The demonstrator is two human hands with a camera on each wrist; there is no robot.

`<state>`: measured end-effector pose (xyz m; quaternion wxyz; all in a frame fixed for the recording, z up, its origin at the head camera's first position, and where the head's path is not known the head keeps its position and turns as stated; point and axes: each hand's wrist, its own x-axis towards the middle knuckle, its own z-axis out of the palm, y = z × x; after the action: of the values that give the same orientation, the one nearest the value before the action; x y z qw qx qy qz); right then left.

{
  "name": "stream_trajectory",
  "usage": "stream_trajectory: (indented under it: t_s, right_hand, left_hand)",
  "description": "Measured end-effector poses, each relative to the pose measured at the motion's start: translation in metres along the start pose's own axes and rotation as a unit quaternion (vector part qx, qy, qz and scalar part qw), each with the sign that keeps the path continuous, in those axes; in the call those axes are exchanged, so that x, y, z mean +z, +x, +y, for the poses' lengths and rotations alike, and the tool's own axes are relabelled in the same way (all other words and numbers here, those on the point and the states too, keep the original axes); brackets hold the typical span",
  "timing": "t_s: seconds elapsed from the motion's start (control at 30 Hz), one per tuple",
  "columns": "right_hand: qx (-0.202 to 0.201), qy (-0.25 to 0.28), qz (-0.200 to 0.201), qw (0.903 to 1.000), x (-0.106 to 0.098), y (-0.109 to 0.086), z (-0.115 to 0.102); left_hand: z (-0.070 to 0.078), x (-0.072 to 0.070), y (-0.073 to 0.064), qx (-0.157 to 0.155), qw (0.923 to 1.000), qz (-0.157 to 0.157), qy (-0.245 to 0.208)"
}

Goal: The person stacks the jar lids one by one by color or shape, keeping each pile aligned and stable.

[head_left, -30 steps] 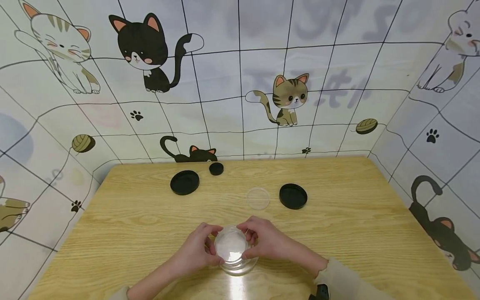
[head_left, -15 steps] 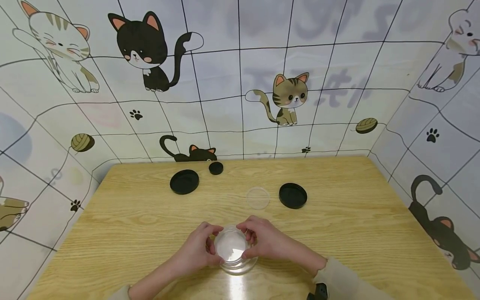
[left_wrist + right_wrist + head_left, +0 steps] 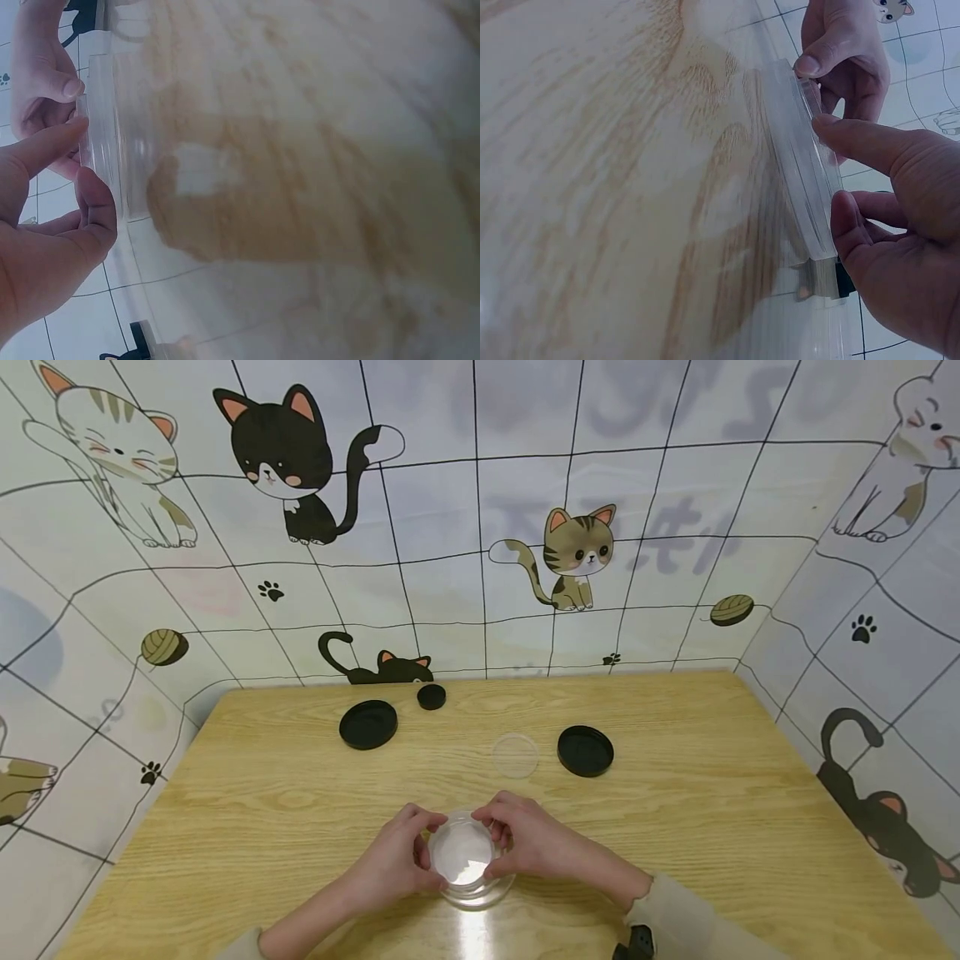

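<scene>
In the head view my left hand (image 3: 397, 860) holds the left edge of a clear round plastic dish (image 3: 461, 852) between thumb and fingers. My right hand (image 3: 536, 839) grips the same dish at its right edge. Below it, a wider clear round piece (image 3: 480, 902) lies on the table, its rim showing toward me. Both wrist views show the clear pieces from the side as a low stack, with thumbs and fingertips on the upper piece (image 3: 101, 142). How the layers fit together cannot be made out. A thin clear disc (image 3: 516, 755) lies flat beyond the hands.
On the wooden table (image 3: 262, 810) are a large black round lid (image 3: 368, 724) at back left, a small black lid (image 3: 431, 697) near the rear edge, and another black lid (image 3: 585, 751) right of the clear disc. A cat-print backdrop (image 3: 442, 552) encloses the back and sides.
</scene>
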<state>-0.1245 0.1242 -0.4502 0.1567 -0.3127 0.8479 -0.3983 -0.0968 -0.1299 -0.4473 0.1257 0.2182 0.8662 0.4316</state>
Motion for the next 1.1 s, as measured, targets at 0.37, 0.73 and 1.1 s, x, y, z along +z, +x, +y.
stream_trajectory:
  t_s: [0.37,0.73,1.1]
  right_hand:
    - [-0.001,-0.008,0.0,1.0,0.0,0.0,-0.002]
    - [0.002,-0.014,-0.004,0.9999,-0.001,0.001,-0.004]
    - [0.004,-0.005,0.033,0.9994,-0.051,-0.001,0.005]
  left_hand:
    - [0.003,-0.001,0.001,-0.007,0.9999,-0.006,0.004]
    - [0.003,-0.004,0.002,-0.012,0.9997,-0.021,-0.002]
    - [0.015,-0.046,0.043,0.029,0.9977,-0.061,-0.001]
